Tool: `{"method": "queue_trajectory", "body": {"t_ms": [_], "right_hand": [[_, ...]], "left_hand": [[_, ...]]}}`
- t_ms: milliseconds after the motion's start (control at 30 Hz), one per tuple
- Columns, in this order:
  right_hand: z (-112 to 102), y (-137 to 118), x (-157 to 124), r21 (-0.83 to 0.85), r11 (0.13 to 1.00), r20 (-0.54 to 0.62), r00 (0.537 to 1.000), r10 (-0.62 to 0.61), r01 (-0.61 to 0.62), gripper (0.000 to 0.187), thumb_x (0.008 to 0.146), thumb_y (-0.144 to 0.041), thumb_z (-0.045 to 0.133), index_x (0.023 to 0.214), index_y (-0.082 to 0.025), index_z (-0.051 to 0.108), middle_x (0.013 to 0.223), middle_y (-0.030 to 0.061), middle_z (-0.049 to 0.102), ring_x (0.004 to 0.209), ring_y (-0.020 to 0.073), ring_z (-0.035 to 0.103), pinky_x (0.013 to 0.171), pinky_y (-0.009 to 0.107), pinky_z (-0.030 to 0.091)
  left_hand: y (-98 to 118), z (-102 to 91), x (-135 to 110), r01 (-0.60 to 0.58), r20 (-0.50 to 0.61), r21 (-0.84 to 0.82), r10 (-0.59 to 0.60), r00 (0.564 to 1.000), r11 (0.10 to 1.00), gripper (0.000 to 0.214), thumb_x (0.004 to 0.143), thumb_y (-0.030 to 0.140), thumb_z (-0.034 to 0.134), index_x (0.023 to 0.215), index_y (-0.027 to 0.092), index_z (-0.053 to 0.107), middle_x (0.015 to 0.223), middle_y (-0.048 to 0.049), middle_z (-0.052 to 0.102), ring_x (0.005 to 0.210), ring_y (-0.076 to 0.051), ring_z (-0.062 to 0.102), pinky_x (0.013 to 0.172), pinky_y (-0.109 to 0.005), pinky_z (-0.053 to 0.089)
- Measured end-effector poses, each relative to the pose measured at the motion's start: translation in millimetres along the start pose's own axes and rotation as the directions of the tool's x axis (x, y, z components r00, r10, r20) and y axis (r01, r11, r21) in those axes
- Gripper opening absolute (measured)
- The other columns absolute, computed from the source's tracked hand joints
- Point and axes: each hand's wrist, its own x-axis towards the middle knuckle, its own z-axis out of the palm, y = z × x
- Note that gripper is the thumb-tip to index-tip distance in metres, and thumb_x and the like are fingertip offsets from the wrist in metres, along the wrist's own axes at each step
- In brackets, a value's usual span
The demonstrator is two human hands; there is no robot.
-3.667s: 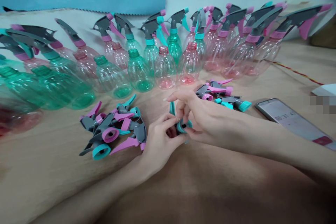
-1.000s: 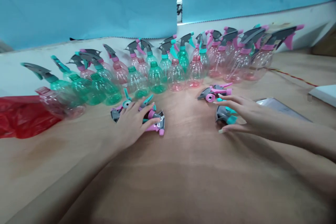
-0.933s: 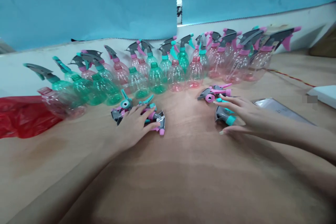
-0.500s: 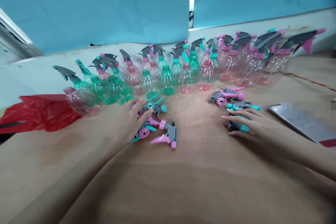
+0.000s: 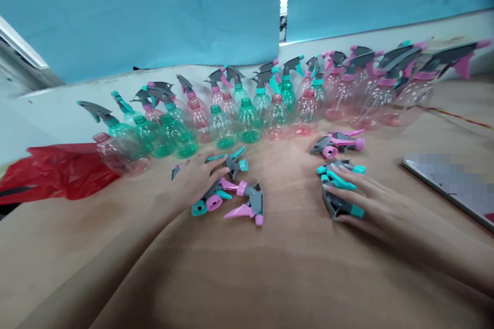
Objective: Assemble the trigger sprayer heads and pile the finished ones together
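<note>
My left hand [image 5: 193, 180] lies over a heap of trigger spray heads, its fingers stretched out and partly covering them. A grey and pink spray head [image 5: 252, 203] lies just right of this heap, and a turquoise-collared one [image 5: 233, 164] shows past the fingertips. My right hand [image 5: 365, 198] is closed around grey and turquoise spray heads [image 5: 339, 203] on the table, thumb on the near side and fingers across the top. Beyond that hand lie grey and pink spray heads [image 5: 337, 144].
Open-necked green bottles [image 5: 250, 123] and pink bottles [image 5: 277, 121] stand in a row. Behind them are several bottles with spray heads fitted [image 5: 412, 92]. A red plastic bag [image 5: 73, 172] lies at left, a flat grey object [image 5: 447, 185] at right. A thin cable [image 5: 455, 115] runs at the right.
My right hand has drawn the turquoise spray heads slightly left and nearer to me. My left hand has shifted a little left and nearer over its heap.
</note>
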Motion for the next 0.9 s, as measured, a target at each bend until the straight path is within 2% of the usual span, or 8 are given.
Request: {"method": "queue_trajectory", "body": {"t_ms": [133,200,367,433,533,733,833,900], "right_hand": [[1.6,1.0,-2.0,-0.019,0.999,0.035,0.998,0.043,-0.043,0.051,0.088,-0.043,0.056,0.130,-0.016,0.056,0.146,0.0213,0.040,0.137,0.0400,0.031,0.103,0.060,0.039],[-1.4,-1.2,-5.3,-0.039,0.998,0.053,0.997,0.050,-0.048,0.053,0.085,-0.048,0.059,0.130,-0.020,0.056,0.147,0.0204,0.039,0.138,0.0385,0.031,0.106,0.060,0.035],[-15.9,-8.1,-21.8,0.016,0.998,0.121,0.991,0.061,-0.063,0.068,0.084,-0.058,0.055,0.142,-0.025,0.040,0.151,0.0159,0.036,0.140,0.0337,0.029,0.105,0.062,0.033],[-20.5,-6.8,-30.5,0.031,0.993,0.142,0.984,0.110,-0.116,0.074,0.084,-0.058,0.054,0.145,-0.022,0.033,0.149,0.0172,0.038,0.139,0.0325,0.030,0.106,0.062,0.032],[-23.9,-3.2,-41.4,0.048,0.986,0.195,0.970,0.148,-0.160,0.069,0.084,-0.060,0.054,0.141,-0.023,0.039,0.144,0.0160,0.045,0.138,0.0312,0.034,0.107,0.063,0.030],[-31.1,-0.6,-42.6,0.113,0.974,0.284,0.946,0.157,-0.195,0.037,0.089,-0.050,0.052,0.122,-0.033,0.058,0.139,0.0101,0.050,0.137,0.0304,0.036,0.105,0.069,0.024],[-43.0,10.7,-31.0,0.237,0.951,0.282,0.951,0.128,-0.198,0.033,0.088,-0.049,0.055,0.118,-0.035,0.061,0.133,0.0070,0.056,0.130,0.0305,0.044,0.104,0.069,0.026],[-51.3,23.0,-18.9,0.315,0.917,0.277,0.948,0.156,-0.243,0.031,0.089,-0.046,0.054,0.115,-0.031,0.062,0.127,0.0076,0.059,0.121,0.0273,0.053,0.102,0.059,0.036]], "left_hand": [[53.9,-12.2,-4.5,-0.093,-0.131,-0.153,0.074,0.989,0.984,0.035,0.098,0.037,0.043,0.123,0.019,0.059,0.127,-0.0098,0.058,0.119,-0.025,0.052,0.103,-0.041,0.040],[89.1,-11.4,-6.7,-0.171,-0.102,-0.254,0.149,0.983,0.952,0.030,0.097,0.035,0.046,0.119,0.019,0.060,0.123,-0.0081,0.059,0.115,-0.023,0.054,0.100,-0.039,0.042],[157.5,8.8,-6.6,-0.321,-0.030,-0.440,0.343,0.939,0.839,0.040,0.086,0.042,0.063,0.116,0.017,0.059,0.116,-0.0091,0.061,0.110,-0.025,0.055,0.093,-0.039,0.046],[174.0,17.9,-2.5,-0.376,-0.091,-0.460,0.378,0.921,0.804,0.049,0.083,0.048,0.066,0.119,0.016,0.057,0.118,-0.0104,0.060,0.112,-0.026,0.052,0.095,-0.041,0.044],[193.0,26.0,6.9,-0.444,-0.119,-0.420,0.437,0.892,0.792,0.051,0.083,0.048,0.065,0.121,0.015,0.056,0.121,-0.0118,0.058,0.114,-0.029,0.049,0.095,-0.045,0.042],[209.5,27.6,19.4,-0.510,0.015,-0.306,0.539,0.842,0.804,0.027,0.086,0.035,0.065,0.099,0.011,0.064,0.110,-0.0115,0.064,0.108,-0.030,0.052,0.087,-0.046,0.043],[198.4,27.5,13.3,-0.485,-0.067,-0.412,0.506,0.860,0.771,0.022,0.084,0.032,0.068,0.095,0.014,0.063,0.107,-0.0084,0.063,0.104,-0.027,0.053,0.089,-0.042,0.042],[186.8,27.2,6.4,-0.421,-0.153,-0.522,0.404,0.902,0.742,0.022,0.081,0.027,0.072,0.097,0.017,0.061,0.105,-0.0058,0.061,0.102,-0.024,0.053,0.087,-0.037,0.043]]}}
